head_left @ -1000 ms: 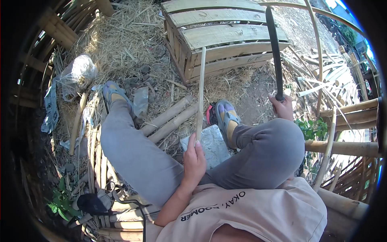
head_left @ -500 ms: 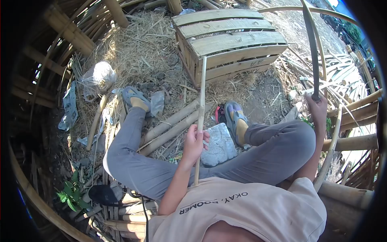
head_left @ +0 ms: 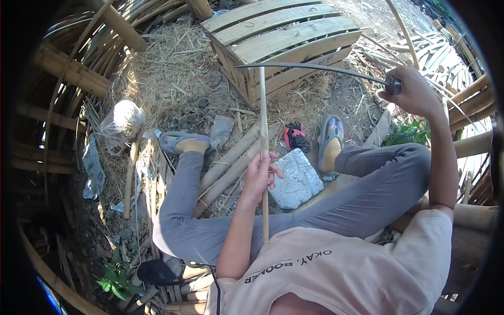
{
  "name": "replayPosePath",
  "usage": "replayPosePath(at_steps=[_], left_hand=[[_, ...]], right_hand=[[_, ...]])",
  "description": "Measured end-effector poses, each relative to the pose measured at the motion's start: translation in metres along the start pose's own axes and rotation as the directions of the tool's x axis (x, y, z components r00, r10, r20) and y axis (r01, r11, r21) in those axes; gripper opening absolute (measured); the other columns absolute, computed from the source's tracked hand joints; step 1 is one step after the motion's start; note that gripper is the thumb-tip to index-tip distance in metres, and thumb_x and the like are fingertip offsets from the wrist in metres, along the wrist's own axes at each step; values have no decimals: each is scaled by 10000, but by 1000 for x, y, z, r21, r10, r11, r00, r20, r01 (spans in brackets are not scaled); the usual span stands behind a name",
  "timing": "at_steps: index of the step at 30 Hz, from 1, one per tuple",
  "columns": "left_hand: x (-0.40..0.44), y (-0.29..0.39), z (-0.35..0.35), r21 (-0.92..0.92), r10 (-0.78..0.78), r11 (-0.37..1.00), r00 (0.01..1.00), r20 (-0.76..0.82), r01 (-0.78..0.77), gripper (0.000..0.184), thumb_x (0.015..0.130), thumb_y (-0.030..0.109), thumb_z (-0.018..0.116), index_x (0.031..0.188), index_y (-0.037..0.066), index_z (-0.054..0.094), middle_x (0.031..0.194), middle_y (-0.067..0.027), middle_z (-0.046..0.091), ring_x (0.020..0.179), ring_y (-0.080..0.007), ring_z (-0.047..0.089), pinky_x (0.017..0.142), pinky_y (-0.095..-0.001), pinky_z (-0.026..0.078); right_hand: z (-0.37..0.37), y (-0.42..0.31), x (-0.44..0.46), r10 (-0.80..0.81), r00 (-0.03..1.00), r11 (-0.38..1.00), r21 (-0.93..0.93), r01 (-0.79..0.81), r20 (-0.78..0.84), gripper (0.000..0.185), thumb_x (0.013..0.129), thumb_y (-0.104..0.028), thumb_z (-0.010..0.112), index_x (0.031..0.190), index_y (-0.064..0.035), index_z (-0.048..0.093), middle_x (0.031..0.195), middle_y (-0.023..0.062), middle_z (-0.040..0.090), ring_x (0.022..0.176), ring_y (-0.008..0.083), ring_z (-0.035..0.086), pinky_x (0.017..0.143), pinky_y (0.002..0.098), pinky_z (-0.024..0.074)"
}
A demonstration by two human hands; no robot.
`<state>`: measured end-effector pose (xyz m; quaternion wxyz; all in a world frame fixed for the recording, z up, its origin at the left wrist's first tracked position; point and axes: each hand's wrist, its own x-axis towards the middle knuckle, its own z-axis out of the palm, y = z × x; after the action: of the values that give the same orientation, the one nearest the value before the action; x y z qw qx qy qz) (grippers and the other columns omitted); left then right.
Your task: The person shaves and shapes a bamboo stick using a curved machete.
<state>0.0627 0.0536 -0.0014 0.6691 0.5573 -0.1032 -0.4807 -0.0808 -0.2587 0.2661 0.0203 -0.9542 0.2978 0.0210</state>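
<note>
My left hand (head_left: 259, 177) is closed around a narrow bamboo stick (head_left: 264, 118). The stick stands nearly straight up in the view, its lower end close against my shirt. My right hand (head_left: 415, 93) grips the dark handle of a long machete (head_left: 325, 68). Its blade reaches leftward and lies across the stick's far end; whether it cuts in there cannot be made out. A pale stone block (head_left: 295, 181) sits just right of my left hand, between my legs.
A slatted wooden crate (head_left: 283, 39) stands ahead on straw. Thick bamboo poles (head_left: 228, 163) lie between my feet. There is a red and black object (head_left: 295, 137) beside my right foot, a plastic bag (head_left: 125, 118) at left, and a bamboo pile (head_left: 436, 55) at far right.
My right hand has moved up, and the machete has swung from pointing away to lying leftward across the stick's end. My left hand keeps its hold on the stick.
</note>
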Motion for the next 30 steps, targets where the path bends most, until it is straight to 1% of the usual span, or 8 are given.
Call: replayPosePath(at_steps=[2, 5, 9, 14, 17, 22, 24, 30], left_hand=[[-5, -1, 0, -13, 36, 999, 999, -11, -36, 347, 1103, 389, 393, 1159, 64, 500, 729, -121, 646, 440, -27, 366, 433, -209, 396], [-4, -13, -14, -8, 66, 998, 997, 28, -66, 300, 1093, 326, 443, 1219, 60, 502, 869, -161, 685, 528, -51, 496, 481, -221, 467], [-10, -7, -18, -91, 25, 996, 999, 33, -22, 270, 1033, 179, 564, 1221, 8, 474, 1202, -170, 651, 894, -188, 689, 633, -323, 638], [-8, -8, -39, -334, 29, 942, 978, 209, 43, 234, 1058, 216, 521, 1198, 28, 515, 1077, -193, 683, 750, -163, 683, 585, -314, 624], [-9, -10, -48, -468, 145, 882, 920, 365, 46, 257, 1078, 249, 473, 1214, 37, 524, 1028, -201, 692, 715, -149, 672, 572, -306, 616], [-14, 21, -11, -157, 36, 987, 998, 56, -26, 272, 1086, 245, 413, 1218, 34, 524, 1075, -253, 672, 570, -123, 592, 518, -275, 560], [-12, 16, -5, -224, 56, 973, 998, 29, -48, 277, 1067, 197, 404, 1251, 24, 517, 1116, -262, 652, 525, -107, 538, 464, -243, 510], [1, 16, -48, -596, 139, 787, 896, 422, 159, 329, 1036, 164, 419, 1323, 12, 471, 1030, -206, 617, 462, -40, 387, 337, -158, 308]], right_hand=[[26, -10, -15, -136, 971, 989, 30, 145, -198, 315, 752, -290, 838, 815, -23, 682, 764, 145, 625, 765, 338, 622, 713, 445, 471], [42, -31, -33, -151, 973, 985, 59, 163, -177, 327, 754, -292, 836, 831, -11, 686, 794, 169, 632, 789, 360, 632, 709, 456, 472], [69, -40, -48, -185, 961, 978, 54, 200, -208, 326, 750, -290, 836, 826, -6, 694, 765, 177, 634, 782, 380, 638, 702, 471, 468], [100, -42, -50, -102, 993, 975, 192, 111, -57, 332, 750, -295, 837, 821, -1, 700, 734, 176, 634, 785, 379, 630, 706, 466, 467], [118, -40, -52, -148, 949, 955, 210, 211, -280, 333, 762, -281, 832, 788, 18, 687, 675, 176, 621, 680, 363, 618, 646, 453, 460], [124, -50, -50, -47, 993, 926, 368, 86, -113, 341, 758, -281, 837, 783, 22, 682, 619, 164, 599, 606, 351, 604, 601, 425, 459], [141, -57, -55, -40, 991, 886, 454, 95, -129, 330, 759, -274, 832, 777, 19, 682, 598, 165, 586, 571, 342, 595, 578, 418, 456], [165, -70, -58, -87, 994, 818, 565, 111, -70, 277, 762, -245, 828, 807, -1, 704, 589, 152, 572, 544, 326, 572, 551, 392, 444]])
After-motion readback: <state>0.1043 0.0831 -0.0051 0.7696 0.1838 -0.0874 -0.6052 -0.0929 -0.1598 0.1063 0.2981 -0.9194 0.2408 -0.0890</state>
